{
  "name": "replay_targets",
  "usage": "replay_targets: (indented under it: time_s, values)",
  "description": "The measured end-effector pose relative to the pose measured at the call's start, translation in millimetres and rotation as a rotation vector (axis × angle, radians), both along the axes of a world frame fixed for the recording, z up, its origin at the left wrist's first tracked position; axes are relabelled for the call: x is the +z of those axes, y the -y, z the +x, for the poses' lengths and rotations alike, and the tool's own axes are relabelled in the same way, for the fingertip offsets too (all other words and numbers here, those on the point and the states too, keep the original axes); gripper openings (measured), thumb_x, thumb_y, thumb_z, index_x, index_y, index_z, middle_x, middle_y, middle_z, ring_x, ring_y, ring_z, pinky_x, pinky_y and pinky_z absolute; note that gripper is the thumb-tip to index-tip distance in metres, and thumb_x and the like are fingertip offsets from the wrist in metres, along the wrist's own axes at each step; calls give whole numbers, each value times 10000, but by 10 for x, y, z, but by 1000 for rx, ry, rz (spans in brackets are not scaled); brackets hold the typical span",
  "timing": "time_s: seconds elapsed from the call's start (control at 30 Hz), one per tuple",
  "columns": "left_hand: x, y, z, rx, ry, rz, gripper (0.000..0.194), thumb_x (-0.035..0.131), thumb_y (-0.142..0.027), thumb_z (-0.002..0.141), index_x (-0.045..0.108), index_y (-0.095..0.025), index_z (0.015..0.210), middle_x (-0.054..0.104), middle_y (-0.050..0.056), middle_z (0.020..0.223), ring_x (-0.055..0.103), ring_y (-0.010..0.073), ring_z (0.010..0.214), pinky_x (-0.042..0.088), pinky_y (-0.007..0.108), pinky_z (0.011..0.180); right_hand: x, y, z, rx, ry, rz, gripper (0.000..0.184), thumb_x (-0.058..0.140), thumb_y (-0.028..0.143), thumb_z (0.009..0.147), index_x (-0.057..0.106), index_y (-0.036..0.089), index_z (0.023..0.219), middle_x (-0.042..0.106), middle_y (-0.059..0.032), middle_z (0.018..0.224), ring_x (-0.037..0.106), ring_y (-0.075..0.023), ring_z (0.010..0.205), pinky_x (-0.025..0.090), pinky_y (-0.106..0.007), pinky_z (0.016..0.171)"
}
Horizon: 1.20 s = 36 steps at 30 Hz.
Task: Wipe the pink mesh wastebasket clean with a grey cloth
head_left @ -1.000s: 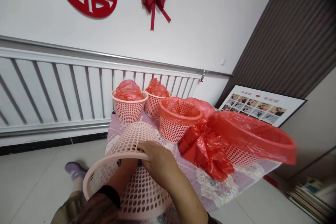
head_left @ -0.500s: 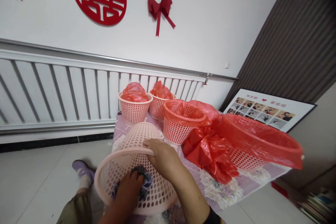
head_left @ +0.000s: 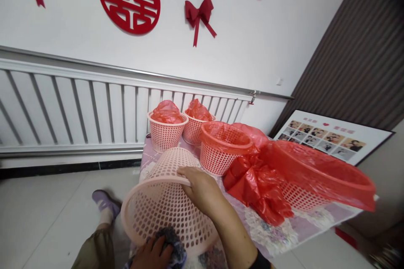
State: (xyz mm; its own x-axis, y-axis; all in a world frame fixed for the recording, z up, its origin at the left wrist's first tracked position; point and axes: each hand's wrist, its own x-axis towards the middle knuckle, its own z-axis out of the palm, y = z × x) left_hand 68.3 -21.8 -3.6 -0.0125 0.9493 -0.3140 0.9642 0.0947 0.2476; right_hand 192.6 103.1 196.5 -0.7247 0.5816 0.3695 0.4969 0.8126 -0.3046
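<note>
A pale pink perforated basket (head_left: 164,206) lies tipped on its side at the near edge of a small table (head_left: 299,229), its mouth facing me. My right hand (head_left: 198,189) grips the top of its rim, fingers curled over the edge. At the bottom of the view my left hand (head_left: 151,254) is closed on a dark crumpled cloth (head_left: 172,243) at the basket's lower rim.
Three smaller pink baskets (head_left: 167,132) lined with red plastic bags stand at the table's back. A larger bag-lined basket (head_left: 318,176) sits right, with a loose red bag (head_left: 259,185) beside it. A white radiator (head_left: 78,105) runs behind. A framed photo collage (head_left: 331,134) leans right. My shoe (head_left: 104,201) rests on the tiled floor.
My left hand with the cloth has drawn out from deep inside the basket to its lower rim. My right hand keeps its grip on the rim. The view has shifted slightly left.
</note>
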Motion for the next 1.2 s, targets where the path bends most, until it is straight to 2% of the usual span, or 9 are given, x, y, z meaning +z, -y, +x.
replay_targets:
  time_s: [0.27,0.5,0.67,0.8,1.03,1.2]
  values:
    - [62,-6,-31,-31,59,-34,554,357,-137,900,537,-290,1400,471,113,1530,432,403,1395,411,574,1106,31,10,10,-15,4,-15,257,566,177,906,675,221,1135,725,-65,1178,648,-219,1120,482,-368,990]
    - [-14,-23,-51,-35,59,-42,542,362,-180,908,526,-312,1408,476,91,1534,429,375,1407,386,543,1138,17,10,3,-23,2,-6,279,562,170,901,671,222,1153,716,-66,1209,646,-221,1132,481,-373,991]
    - [-36,-20,-58,-26,71,-25,537,371,-188,904,534,-323,1398,478,86,1532,437,386,1400,409,576,1107,32,21,0,-21,9,-12,285,563,177,907,669,211,1169,718,-69,1207,644,-226,1139,478,-367,998]
    - [-46,-22,-58,-28,56,-19,550,379,-164,895,536,-336,1393,489,74,1525,445,366,1399,413,557,1110,39,29,1,-28,5,-2,261,553,188,916,680,215,1142,710,-77,1228,645,-236,1147,477,-387,1007]
    - [-62,-15,-63,-45,61,13,547,352,-161,900,543,-299,1393,494,117,1516,463,392,1380,436,568,1087,20,24,-11,-29,12,1,257,550,201,922,672,214,1148,714,-79,1219,647,-237,1142,477,-384,1003]
    - [-12,-17,-52,-39,46,-26,557,339,-160,903,527,-308,1407,486,96,1526,444,383,1395,405,554,1117,46,46,-9,-25,8,-4,254,548,185,920,673,211,1139,716,-76,1207,649,-233,1131,478,-379,994]
